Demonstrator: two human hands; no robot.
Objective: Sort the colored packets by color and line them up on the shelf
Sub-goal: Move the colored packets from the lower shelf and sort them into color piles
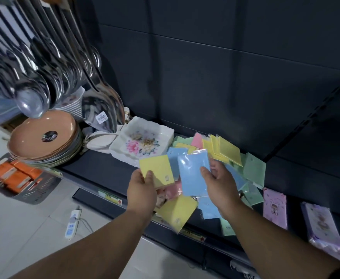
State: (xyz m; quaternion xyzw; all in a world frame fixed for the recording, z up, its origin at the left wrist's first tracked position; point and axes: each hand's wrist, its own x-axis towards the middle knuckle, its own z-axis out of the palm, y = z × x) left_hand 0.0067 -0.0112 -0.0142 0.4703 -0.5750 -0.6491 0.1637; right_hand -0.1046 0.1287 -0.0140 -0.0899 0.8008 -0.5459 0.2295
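Observation:
My left hand [142,190] pinches a yellow packet [157,170] by its lower corner above the dark shelf [104,168]. Just to its right, my right hand [218,183] holds a light blue packet [193,174], thumb on its front. Under both hands lies a loose heap of packets: yellow [176,213], pink [172,190], blue [208,208] and green [253,171]. Several yellow packets [225,150] stand in a row leaning against the back wall.
A white flowered square dish [145,137] and a stack of brown plates [44,137] sit left of the heap. Large steel spoons [44,83] hang overhead at left. Purple cartoon packs [275,208] lie at right. An orange-filled basket [14,176] and a power strip [72,222] are on the floor.

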